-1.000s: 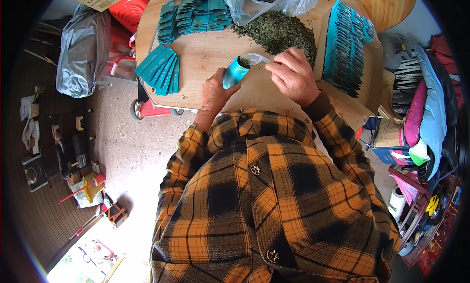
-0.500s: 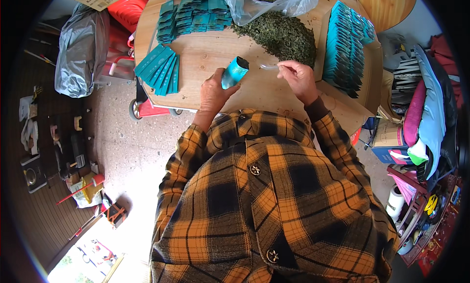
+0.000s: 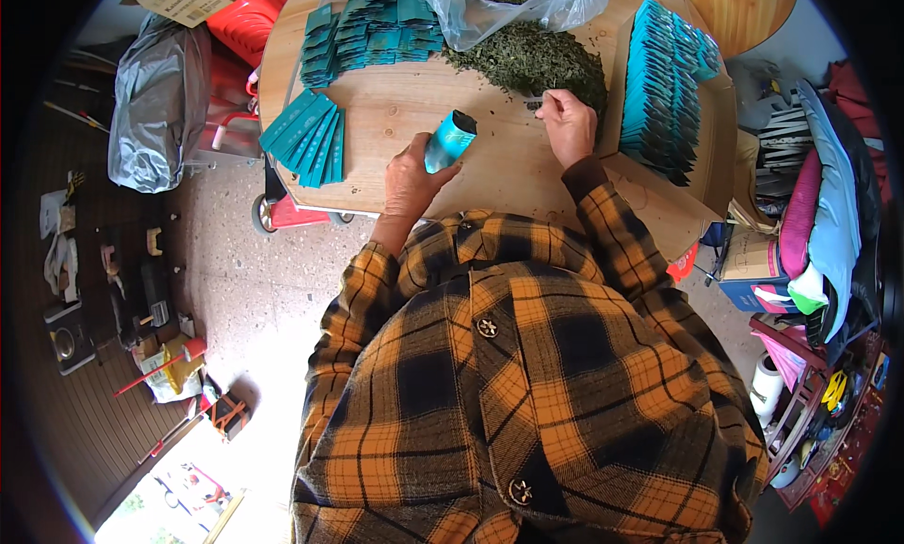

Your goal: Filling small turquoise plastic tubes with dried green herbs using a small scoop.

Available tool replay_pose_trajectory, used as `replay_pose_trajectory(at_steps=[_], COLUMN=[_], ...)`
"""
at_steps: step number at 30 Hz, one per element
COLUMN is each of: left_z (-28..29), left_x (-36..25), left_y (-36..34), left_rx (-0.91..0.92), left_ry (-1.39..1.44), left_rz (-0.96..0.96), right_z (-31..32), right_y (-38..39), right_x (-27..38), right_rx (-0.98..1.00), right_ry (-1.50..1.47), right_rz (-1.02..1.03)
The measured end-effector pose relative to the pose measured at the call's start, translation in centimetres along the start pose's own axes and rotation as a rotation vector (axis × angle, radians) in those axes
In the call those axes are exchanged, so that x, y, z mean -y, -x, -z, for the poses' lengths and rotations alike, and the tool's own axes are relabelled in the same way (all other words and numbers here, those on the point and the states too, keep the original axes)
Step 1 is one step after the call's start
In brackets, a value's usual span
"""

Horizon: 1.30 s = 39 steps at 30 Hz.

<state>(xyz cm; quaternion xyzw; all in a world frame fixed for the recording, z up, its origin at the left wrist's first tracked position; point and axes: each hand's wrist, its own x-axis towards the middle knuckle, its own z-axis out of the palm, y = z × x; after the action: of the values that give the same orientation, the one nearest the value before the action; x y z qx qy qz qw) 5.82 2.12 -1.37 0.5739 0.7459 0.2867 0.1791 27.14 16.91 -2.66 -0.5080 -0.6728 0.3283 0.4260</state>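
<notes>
My left hand [image 3: 411,175] grips a teal foil pouch [image 3: 448,140], held upright with its open mouth up, above the wooden table [image 3: 395,116]. My right hand [image 3: 568,123] is farther right, fingers pinched on a small spoon [image 3: 534,102] at the near edge of a heap of dried green tea leaves [image 3: 532,59]. The two hands are apart, the pouch about a hand's width left of the spoon.
A fan of flat teal pouches [image 3: 308,137] lies at the table's left, another pile [image 3: 372,28] at the back. A cardboard box [image 3: 664,78] of upright pouches stands at right. A clear plastic bag [image 3: 508,3] holds more leaves. Clutter lines both sides of the floor.
My right hand has drawn away from the pouch mouth and moved right and back to the tea heap with the spoon. My left hand keeps the pouch upright.
</notes>
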Motion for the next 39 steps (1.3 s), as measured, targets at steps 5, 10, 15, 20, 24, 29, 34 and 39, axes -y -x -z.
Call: replay_pose_trajectory(at_steps=[5, 10, 15, 20, 24, 29, 34, 39], left_z=[0.0, -0.1, -0.2, -0.3, -0.2, -0.2, -0.1, -0.2], left_x=[0.1, 0.2, 0.3, 0.4, 0.2, 0.2, 0.1, 0.2], left_y=[0.1, 0.2, 0.2, 0.1, 0.0, 0.2, 0.2, 0.4], left_rx=[-0.02, -0.044, -0.046, -0.042, -0.033, -0.042, -0.042, -0.057], left_ry=[0.007, 0.007, -0.001, -0.006, -0.011, -0.006, 0.0, 0.009], left_rz=[-0.012, -0.031, -0.024, -0.029, -0.018, -0.013, -0.003, -0.014], right_z=[-1.4, -0.2, 2.7, 4.4, 4.4, 4.4, 4.5, 4.7], right_y=[-0.1, 0.7, 2.0, 2.2, 2.2, 2.3, 2.4, 2.3], right_x=[-0.6, 0.3, 4.7, 7.4, 8.6, 9.9, 10.2, 10.5], right_rx=[-0.017, 0.052, 0.137, 0.22, 0.224, 0.305, 0.318, 0.288], right_ry=[0.052, -0.061, -0.115, -0.071, 0.01, 0.137, 0.209, 0.243], right_rz=[0.205, 0.258, 0.252, 0.458, 0.661, 0.884, 0.982, 1.028])
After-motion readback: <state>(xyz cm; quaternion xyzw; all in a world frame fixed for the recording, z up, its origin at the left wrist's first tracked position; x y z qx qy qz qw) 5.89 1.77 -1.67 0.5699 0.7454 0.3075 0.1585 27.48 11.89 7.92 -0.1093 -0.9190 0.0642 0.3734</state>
